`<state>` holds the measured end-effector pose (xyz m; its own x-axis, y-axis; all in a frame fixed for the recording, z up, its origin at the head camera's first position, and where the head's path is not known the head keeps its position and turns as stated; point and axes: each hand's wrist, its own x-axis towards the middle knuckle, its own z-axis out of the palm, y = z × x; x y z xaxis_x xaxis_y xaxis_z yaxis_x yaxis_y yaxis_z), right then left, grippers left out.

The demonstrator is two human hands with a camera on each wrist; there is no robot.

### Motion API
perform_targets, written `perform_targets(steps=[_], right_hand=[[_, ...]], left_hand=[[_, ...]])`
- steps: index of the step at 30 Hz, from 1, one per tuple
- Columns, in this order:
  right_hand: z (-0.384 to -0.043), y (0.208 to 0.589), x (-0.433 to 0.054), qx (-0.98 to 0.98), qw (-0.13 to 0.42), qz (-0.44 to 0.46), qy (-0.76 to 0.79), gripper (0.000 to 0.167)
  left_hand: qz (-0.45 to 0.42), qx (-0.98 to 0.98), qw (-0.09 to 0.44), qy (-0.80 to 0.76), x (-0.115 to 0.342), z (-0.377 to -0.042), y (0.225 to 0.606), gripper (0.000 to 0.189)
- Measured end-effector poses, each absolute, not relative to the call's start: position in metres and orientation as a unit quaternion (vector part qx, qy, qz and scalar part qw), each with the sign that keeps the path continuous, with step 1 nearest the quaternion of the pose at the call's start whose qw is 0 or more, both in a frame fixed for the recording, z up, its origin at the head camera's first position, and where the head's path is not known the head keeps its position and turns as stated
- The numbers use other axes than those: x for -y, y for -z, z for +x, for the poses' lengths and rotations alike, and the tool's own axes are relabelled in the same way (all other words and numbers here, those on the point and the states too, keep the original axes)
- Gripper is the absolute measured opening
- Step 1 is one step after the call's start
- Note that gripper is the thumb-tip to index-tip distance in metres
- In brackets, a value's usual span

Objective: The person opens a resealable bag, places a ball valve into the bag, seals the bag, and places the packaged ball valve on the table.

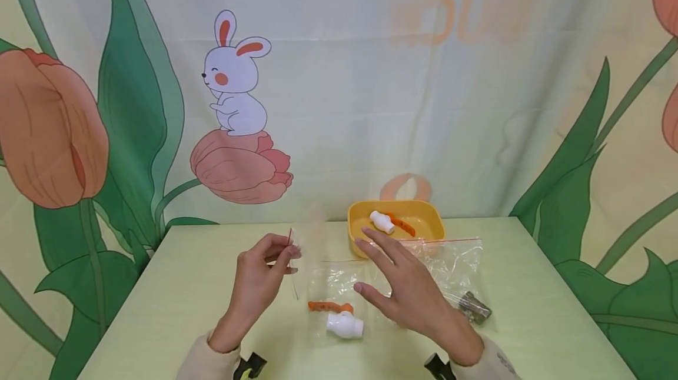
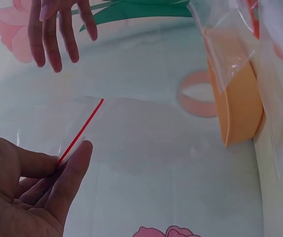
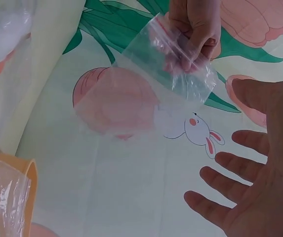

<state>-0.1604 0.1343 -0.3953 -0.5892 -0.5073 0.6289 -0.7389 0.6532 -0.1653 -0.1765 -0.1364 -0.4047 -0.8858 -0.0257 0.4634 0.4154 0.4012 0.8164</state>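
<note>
My left hand [image 1: 258, 286] pinches a clear zip bag [image 3: 156, 59] by its red-striped edge, between thumb and fingers. The bag hangs in the air, seen nearly edge-on in the head view, and no contents show in it. My right hand [image 1: 410, 289] is raised with its fingers spread, holding nothing. Below and between the hands, a white plastic valve-like fitting [image 1: 345, 326] and an orange handle [image 1: 329, 307] lie in another clear bag [image 1: 341, 277] on the table.
A yellow bin [image 1: 354, 233] stands at the table's back, with a white fitting [image 1: 382, 222] and an orange handle [image 1: 404, 226] inside. Right of my right hand lies a red-striped clear bag [image 1: 455, 259] with a dark brown-grey item [image 1: 475, 307]. A printed curtain [image 1: 339, 103] hangs behind.
</note>
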Motion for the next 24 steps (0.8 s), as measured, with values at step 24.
perform_targets(steps=[24], right_hand=[[-0.160, 0.377, -0.117, 0.839, 0.325, 0.312, -0.304, 0.062]], left_hand=[[-0.193, 0.739, 0.258, 0.592, 0.058, -0.172, 0.395, 0.010]])
